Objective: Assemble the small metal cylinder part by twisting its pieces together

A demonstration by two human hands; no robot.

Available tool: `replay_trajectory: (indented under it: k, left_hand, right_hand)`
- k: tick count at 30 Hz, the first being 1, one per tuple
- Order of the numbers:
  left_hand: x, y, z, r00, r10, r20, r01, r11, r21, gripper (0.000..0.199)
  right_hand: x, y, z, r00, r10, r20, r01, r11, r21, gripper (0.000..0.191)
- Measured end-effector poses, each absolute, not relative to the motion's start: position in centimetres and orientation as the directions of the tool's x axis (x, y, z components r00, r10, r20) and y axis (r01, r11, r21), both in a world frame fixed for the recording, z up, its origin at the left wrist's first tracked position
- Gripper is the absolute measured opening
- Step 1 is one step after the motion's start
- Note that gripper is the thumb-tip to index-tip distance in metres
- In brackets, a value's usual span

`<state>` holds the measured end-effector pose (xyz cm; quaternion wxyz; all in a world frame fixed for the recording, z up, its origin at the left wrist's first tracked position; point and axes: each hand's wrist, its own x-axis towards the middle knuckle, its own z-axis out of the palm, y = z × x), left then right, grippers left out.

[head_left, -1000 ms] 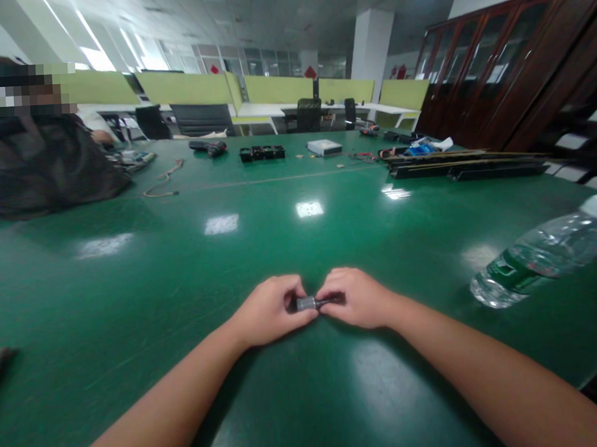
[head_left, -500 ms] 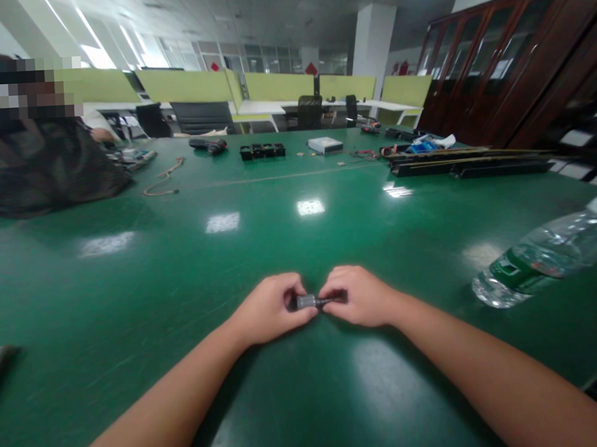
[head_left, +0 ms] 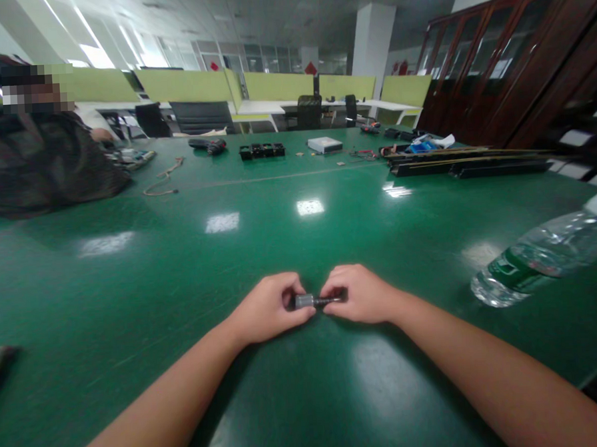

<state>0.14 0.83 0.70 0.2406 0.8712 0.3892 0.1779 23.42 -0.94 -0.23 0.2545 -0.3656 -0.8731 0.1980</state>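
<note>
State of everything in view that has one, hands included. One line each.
Left hand: closed on the gray block.
Right hand: pinching the dark rod.
Gray block: held, end toward the rod.
Dark rod: held, in line with the block; whether fastened, can't tell.
Bottle: cap on; fill level unclear.
Cord: loose, curved on the table.
Cabinet doors: shut.

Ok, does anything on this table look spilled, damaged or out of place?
Nothing clearly wrong: no spill shows on the green table. The clear bottle at right appears to lean, probably lens distortion. The grey piece in the left hand is too small to check.
</note>
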Motion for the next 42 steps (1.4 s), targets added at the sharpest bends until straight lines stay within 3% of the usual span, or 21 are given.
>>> replay_trajectory:
  k: [18,31,42]
  left_hand:
    - [0.1,1.0,0.7,0.605,0.789,0.104,0.588,-0.531,0.61,0.029]
    - [0.0,1.1,0.6,0.596,0.797,0.094,0.608,-0.525,0.596,0.032]
    - [0.0,1.2,0.5,0.608,0.788,0.096,0.606,-0.539,0.586,0.03]
  right_hand:
    - [24.6,-0.2,-0.1,-0.575,0.771,0.274,0.557,0.614,-0.559,0.009]
    - [27.7,1.0,0.4,-0.508,0.854,0.111,0.624,0.454,-0.636,0.014]
    - [25.7,0.2,0.2,-0.54,0.829,0.142,0.549,0.475,-0.688,0.016]
